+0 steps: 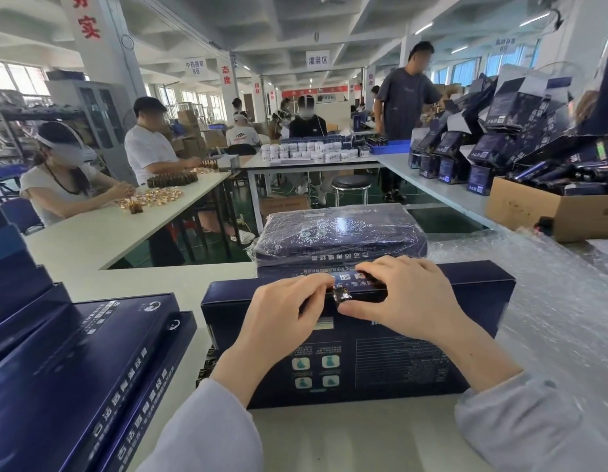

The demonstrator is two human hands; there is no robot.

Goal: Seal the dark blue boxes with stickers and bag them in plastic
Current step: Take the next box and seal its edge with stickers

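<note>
- Pinching with my left hand (283, 313) and right hand (410, 298), fingers curled, I hold a small sticker (342, 296) on the top edge of the dark blue box (391, 364).
- It lies on the white table (347, 441).
- More blue boxes (78, 369) are stacked at my left.
- Just behind sits a plastic-bagged stack (340, 233).

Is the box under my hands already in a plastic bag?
No, that box is bare cardboard; only the stack behind it is plastic-wrapped.

Left hand (282, 315) and right hand (408, 301) pinch a sticker (343, 296) over the dark blue box (381, 362)'s far edge
</note>
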